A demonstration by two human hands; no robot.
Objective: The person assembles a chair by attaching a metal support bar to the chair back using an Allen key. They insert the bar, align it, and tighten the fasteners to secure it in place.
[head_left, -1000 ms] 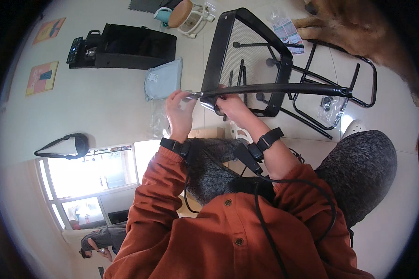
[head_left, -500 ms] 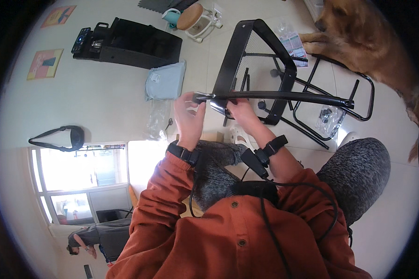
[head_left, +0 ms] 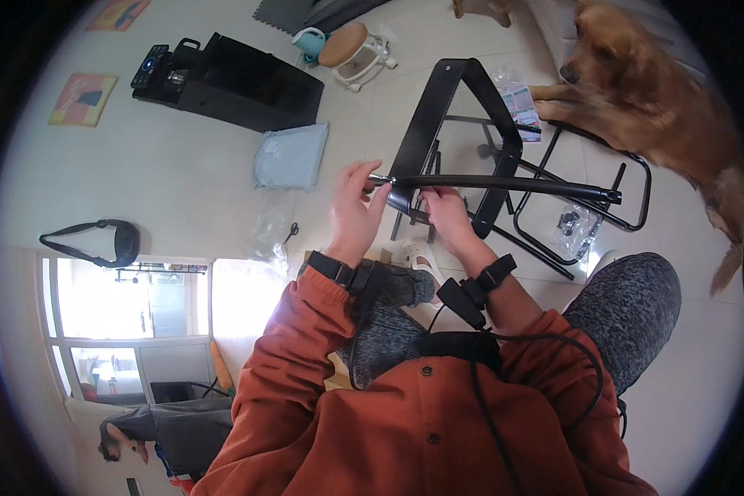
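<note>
Gripping the near end of a black mesh frame (head_left: 426,116) with the right hand (head_left: 450,218), with fingertips partly hidden below a black bar (head_left: 504,184). Curling the left hand (head_left: 355,217), apart from the right, around a silver fitting (head_left: 380,178) at the bar's left end; too small to tell whether clamped. Having a clear bag (head_left: 574,233) and, farther off, a dog (head_left: 653,107) to the right of both hands, and a grey packet (head_left: 289,157) beyond the left.
</note>
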